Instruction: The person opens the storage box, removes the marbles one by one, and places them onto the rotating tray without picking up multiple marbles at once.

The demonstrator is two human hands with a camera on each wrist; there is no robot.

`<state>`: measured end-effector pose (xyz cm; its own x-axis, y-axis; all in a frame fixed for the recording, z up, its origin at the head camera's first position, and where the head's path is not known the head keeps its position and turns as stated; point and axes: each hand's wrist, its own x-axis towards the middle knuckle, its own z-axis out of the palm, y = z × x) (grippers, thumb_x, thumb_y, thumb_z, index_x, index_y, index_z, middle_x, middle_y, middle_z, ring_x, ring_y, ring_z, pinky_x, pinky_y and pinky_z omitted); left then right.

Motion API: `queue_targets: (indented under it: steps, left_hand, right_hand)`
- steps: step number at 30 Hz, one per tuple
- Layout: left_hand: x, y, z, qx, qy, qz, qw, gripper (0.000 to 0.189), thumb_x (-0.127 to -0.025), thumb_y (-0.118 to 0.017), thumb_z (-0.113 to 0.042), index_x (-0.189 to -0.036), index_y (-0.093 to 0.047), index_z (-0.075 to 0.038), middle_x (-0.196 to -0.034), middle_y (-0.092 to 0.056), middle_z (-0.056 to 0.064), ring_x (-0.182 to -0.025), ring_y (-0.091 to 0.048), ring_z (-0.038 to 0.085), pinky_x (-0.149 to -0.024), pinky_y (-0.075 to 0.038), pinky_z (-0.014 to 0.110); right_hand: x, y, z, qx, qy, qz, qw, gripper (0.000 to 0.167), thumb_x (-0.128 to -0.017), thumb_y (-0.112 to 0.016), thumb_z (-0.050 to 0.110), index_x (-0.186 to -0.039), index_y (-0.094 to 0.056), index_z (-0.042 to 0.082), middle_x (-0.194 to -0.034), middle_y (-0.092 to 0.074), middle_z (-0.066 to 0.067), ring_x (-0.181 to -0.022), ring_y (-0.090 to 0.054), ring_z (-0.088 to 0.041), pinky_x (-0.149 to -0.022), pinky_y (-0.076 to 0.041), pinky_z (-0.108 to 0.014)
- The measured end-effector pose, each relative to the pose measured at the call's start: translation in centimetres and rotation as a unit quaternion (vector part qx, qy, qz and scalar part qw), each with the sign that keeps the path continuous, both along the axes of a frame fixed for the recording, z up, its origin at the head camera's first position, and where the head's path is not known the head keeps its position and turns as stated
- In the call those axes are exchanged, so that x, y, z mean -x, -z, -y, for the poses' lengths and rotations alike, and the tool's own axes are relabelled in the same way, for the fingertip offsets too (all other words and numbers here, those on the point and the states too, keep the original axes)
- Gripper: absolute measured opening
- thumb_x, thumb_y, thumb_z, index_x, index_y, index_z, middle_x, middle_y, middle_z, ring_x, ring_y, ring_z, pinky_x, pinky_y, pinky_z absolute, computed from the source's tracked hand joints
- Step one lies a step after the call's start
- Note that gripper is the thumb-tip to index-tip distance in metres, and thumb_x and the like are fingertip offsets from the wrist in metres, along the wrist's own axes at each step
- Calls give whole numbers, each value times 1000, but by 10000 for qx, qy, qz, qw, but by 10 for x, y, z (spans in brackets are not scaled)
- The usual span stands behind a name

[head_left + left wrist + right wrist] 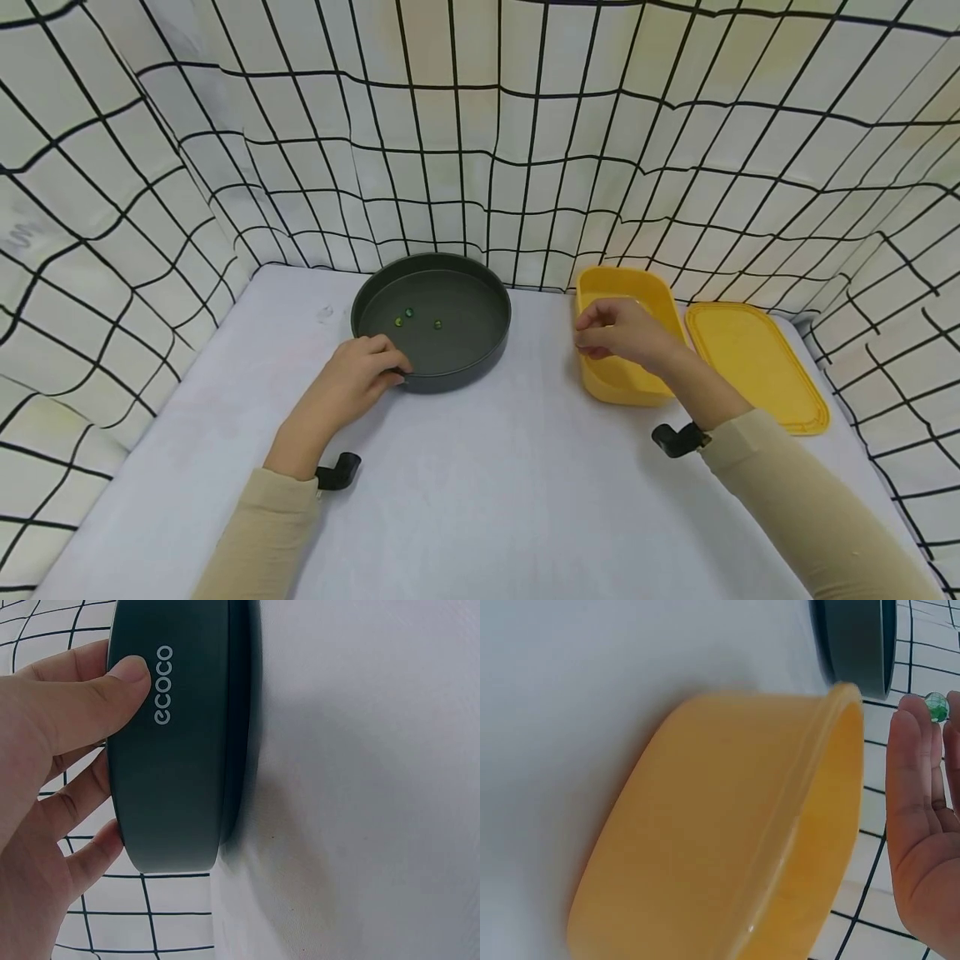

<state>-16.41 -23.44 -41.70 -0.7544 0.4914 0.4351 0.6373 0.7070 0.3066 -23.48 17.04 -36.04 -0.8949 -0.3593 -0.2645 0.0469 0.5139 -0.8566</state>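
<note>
A round dark green pan [461,354] stands on the white table, with three small green marbles [438,325] lying in it. At its near left rim my left hand [351,379] pinches the edge; in the left wrist view the thumb [129,671] presses the outer wall beside the "ecoco" lettering. Over the left rim of a yellow rectangular container [626,392] is my right hand [626,333]. A clear green marble [937,707] sits pinched between its fingertips, above rim height in the right wrist view. Much of the container's inside is hidden behind that hand.
A flat yellow lid [757,367] lies right of the container. White walls with a black grid [480,125] enclose the table at the back and both sides. White tabletop [480,500] stretches between the forearms toward the front.
</note>
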Motion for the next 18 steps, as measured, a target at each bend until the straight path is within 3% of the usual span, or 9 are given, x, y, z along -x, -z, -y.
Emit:
queue_targets:
  steps: [7, 18]
  left_hand:
    - [0, 4, -1, 10, 1, 10, 10000, 20, -77, -84, -3, -90, -75, -15, -86, -64, -2, -80, -62, 19, -75, -48, 37]
    - [-1, 2, 0, -17, -16, -30, 10000, 22, -76, -84, -3, -90, -75, -16, -86, -63, -4, -81, -61, 19, -76, -47, 38]
  right_hand:
    - [0, 5, 18, 266, 84, 188, 9994, 21, -92, -72, 13, -107, -61, 2, -102, -67, -16, -96, -67, -37, -81, -60, -36]
    - [1, 7, 56, 616, -78, 269, 9977, 20, -91, -73, 12, -105, -62, 3, -99, -68, -16, -89, -69, -29, -80, -60, -36]
